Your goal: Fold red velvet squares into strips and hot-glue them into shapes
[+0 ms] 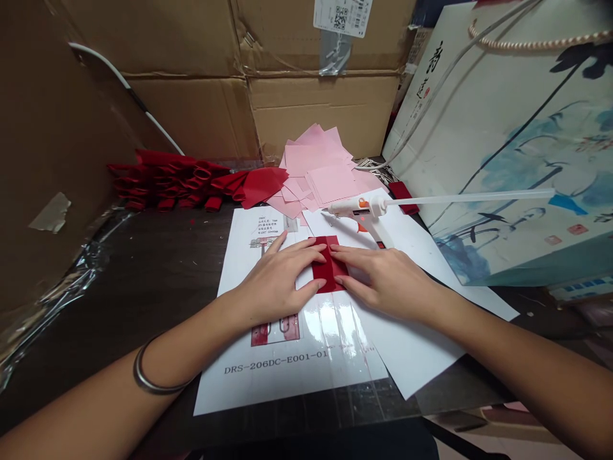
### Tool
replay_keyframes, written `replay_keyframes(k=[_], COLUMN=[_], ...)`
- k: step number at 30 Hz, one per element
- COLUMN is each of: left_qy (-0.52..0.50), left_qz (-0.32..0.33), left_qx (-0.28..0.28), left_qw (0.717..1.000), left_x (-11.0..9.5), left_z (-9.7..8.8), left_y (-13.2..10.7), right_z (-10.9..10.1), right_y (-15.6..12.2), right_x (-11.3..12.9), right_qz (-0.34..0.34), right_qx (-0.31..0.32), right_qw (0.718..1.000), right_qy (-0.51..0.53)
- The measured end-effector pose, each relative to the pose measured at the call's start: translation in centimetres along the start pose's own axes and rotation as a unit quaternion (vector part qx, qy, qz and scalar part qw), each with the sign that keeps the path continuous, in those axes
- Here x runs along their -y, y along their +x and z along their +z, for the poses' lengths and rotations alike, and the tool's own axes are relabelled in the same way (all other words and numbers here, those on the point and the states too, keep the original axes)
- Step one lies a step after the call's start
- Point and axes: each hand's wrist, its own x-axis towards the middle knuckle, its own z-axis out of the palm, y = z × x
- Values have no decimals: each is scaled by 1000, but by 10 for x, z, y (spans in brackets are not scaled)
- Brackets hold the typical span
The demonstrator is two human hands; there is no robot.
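Observation:
A small dark-red cloth piece (330, 263) lies folded on the white paper, with a fold line running down it. My left hand (280, 275) holds its left side, fingertips on the upper part and thumb near the lower edge. From the right, my right hand (383, 278) holds the other side in the same way, with fingers on top and thumb below. Under the hands is a printed sheet (215, 383) with a picture and the text DRS-206DC-E001-01, partly covered by clear tape. Just behind my right hand stands a white glue gun (371, 211) with a long glue stick.
Rolled red cloth pieces (177, 182) lie in a pile at back left. Pink paper squares (318, 160) are heaped behind the sheet, near metal clips (376, 169). Cardboard (191, 121) walls the back; a large printed paper bag (517, 140) stands at right, a grey cable (435, 96) hanging before it.

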Motion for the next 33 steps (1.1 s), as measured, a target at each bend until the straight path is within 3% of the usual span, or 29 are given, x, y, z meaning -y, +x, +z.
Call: replay_keyframes(k=[12, 33], left_qy=[18, -9], left_qz=[3, -13], left_qx=[10, 22], left_qw=[1000, 1000], left_x=[-4, 0], left_z=[-3, -10], left_y=[0, -3], right_z=[-3, -4], right_y=[-2, -1], right_x=[-4, -5], right_qz=[8, -1], right_qx=[-26, -7], right_qw=[1000, 1000], right_qy=[-5, 8])
